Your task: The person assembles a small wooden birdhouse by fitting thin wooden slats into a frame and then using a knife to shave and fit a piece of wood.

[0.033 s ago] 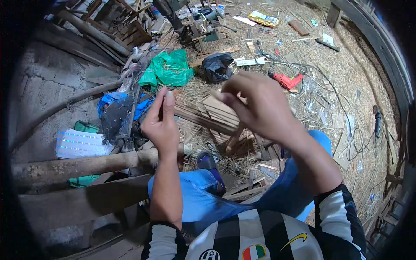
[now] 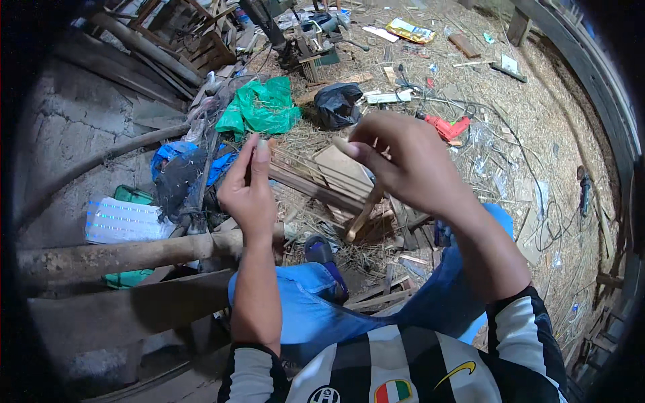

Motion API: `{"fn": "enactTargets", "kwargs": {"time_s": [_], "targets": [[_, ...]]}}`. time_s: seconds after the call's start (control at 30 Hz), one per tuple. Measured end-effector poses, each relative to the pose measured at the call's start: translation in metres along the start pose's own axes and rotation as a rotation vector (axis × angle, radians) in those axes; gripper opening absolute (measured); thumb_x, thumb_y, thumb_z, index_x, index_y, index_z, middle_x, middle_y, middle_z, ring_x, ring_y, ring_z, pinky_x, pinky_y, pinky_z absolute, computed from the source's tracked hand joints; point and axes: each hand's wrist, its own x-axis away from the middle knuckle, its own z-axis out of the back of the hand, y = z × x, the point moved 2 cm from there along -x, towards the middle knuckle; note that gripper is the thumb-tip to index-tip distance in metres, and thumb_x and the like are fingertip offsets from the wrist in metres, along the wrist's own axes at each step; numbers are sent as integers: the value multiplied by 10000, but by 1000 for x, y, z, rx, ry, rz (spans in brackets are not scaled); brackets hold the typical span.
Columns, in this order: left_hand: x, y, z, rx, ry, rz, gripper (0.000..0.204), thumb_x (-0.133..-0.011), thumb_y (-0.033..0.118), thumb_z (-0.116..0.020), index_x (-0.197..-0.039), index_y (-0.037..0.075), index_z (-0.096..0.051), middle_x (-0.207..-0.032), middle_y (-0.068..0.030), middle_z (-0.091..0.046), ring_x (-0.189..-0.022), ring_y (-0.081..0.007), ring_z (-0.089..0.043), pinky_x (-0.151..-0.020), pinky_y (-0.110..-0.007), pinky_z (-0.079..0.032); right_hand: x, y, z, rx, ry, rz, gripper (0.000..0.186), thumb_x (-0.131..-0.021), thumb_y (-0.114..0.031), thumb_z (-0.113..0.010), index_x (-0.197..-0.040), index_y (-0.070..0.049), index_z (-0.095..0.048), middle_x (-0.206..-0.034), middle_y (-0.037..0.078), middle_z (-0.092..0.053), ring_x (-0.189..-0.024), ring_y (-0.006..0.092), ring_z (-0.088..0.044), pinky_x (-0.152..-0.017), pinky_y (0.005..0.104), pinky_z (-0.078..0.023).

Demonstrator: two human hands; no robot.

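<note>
A small wooden frame (image 2: 322,195) with several thin parallel sticks lies between my hands at the centre, above my legs. My left hand (image 2: 250,188) pinches the left end of the sticks, thumb and forefinger pointing upward. My right hand (image 2: 413,168) is above the frame's right side, with its thumb and forefinger pinched at a small pale piece that I cannot identify. A pale board (image 2: 336,161) is behind the sticks. A short wooden piece (image 2: 359,221) angles down below the frame. My fingers partly hide both ends.
Pole railing (image 2: 121,258) at lower left; green bag (image 2: 259,107), black bag (image 2: 336,104) and blue sheet (image 2: 164,154) beyond my hands; red drill (image 2: 447,124) with cables at right; dark tool (image 2: 583,191) at far right; machinery (image 2: 302,47) at back; straw and scraps litter the floor.
Both hands and the frame have shifted very slightly leftward. More of the angled wooden piece below the frame shows. Otherwise little differs.
</note>
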Motion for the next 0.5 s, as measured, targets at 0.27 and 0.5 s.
{"fn": "enactTargets", "kwargs": {"time_s": [0.27,0.5], "targets": [[-6,1,8,25,14,-100,316,-937,151,-731,-1181,-48,-699,-1030,-106,-744,-888,-103,-666,-813,-247,-525,7,-1,-18,-272,-399,-151,409,-991,-381,-628,-1099,12,-653,-920,134,-696,-852,189,-663,-742,362,-519],[-6,6,20,29,49,-101,307,-928,123,-737,-1174,-56,-694,-953,-83,-729,-894,-126,-685,-793,-257,-537,19,-2,-59,-353,-220,-225,383,-1018,-370,-567,-1034,0,-665,-821,224,-677,-759,384,-681,-671,444,-511]]}}
